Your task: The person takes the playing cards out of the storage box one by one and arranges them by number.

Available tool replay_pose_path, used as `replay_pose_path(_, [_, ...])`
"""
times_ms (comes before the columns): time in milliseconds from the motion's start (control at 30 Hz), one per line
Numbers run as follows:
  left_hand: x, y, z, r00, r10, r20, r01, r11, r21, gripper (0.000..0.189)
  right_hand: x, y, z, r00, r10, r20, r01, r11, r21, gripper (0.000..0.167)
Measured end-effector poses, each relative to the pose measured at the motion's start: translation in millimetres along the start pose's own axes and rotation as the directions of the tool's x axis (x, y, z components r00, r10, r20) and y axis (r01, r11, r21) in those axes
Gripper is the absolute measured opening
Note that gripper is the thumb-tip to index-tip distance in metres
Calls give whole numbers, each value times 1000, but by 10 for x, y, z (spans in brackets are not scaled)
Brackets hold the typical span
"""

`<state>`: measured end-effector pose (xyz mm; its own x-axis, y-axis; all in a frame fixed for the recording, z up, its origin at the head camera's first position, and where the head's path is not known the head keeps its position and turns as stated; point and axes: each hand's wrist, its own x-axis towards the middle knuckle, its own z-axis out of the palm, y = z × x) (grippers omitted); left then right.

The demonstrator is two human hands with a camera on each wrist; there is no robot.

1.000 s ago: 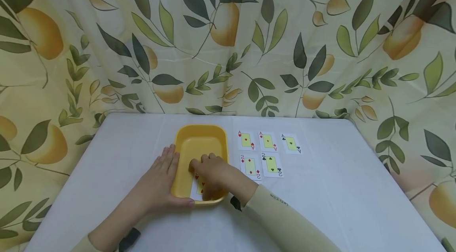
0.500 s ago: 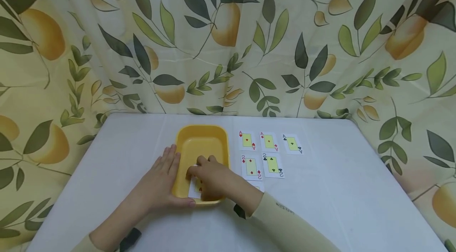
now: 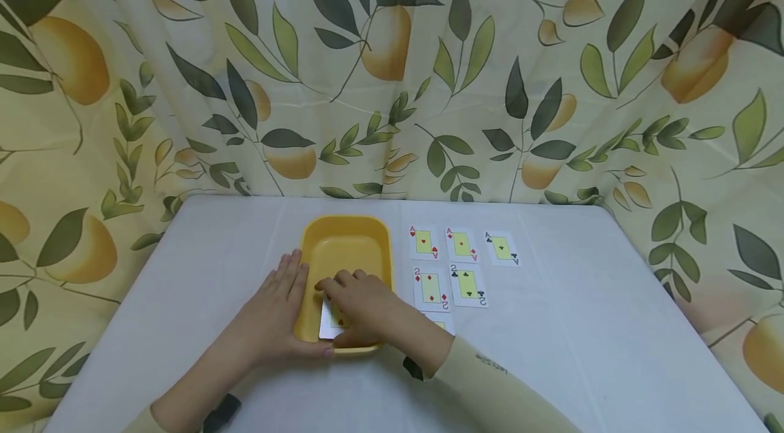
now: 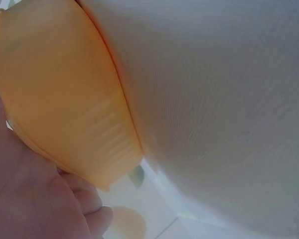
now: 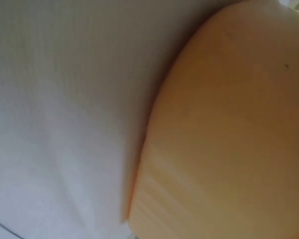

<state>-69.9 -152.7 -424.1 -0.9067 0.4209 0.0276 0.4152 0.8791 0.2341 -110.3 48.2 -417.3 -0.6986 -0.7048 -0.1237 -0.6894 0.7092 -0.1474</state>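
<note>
My left hand (image 3: 278, 314) lies along the left side of a yellow plastic tray (image 3: 349, 249), fingers straight and thumb at the near rim. The left wrist view has the same hand (image 4: 35, 194) against the tray's outer wall (image 4: 60, 89). Inside the tray, my right hand (image 3: 361, 307) bends over a playing card (image 3: 327, 324) and holds it, fingertips at its far edge and thumb near its close edge. The hand covers most of the card's face. Only the tray's outside wall (image 5: 229, 129) shows in the right wrist view.
Right of the tray lie the ace of hearts (image 3: 423, 242), ace of diamonds (image 3: 462, 244) and ace of clubs (image 3: 501, 248). Below them are the two of diamonds (image 3: 431, 288) and two of clubs (image 3: 469, 284). My right forearm partly covers another card (image 3: 439, 321).
My right hand has shifted a little left in the tray, and the card under it has moved left too. A partly covered card below the two of diamonds has come into sight. The left hand stays put.
</note>
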Motion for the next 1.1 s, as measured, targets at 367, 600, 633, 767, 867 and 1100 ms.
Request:
replay_pose_path(367, [-11,8,30,1000,-7,-2,7,1000,-7,141,-214,96,-322,992,62,-112,-43,985,169,96])
replay_pose_path(600, [0,18,22,1000,-1,-13,1,1000,-11,140,-500,300,-510,982,129,-140,-98,973,211,96])
replay_pose_path(633, [2,19,18,1000,-4,-10,4,1000,-9,141,-545,329,-522,981,135,-143,-103,972,212,96])
replay_pose_path(767, [14,25,-6,1000,-13,-4,13,1000,-13,143,-707,445,-537,974,161,-157,-127,970,205,95])
replay_pose_path(867, [15,28,-19,1000,-17,6,17,1000,-11,144,-822,526,-515,969,194,-151,-163,967,197,95])
replay_pose_path(1100, [6,2,-1,999,-26,24,26,1000,-11,144,-1063,695,-399,946,306,-104,-285,942,180,97])
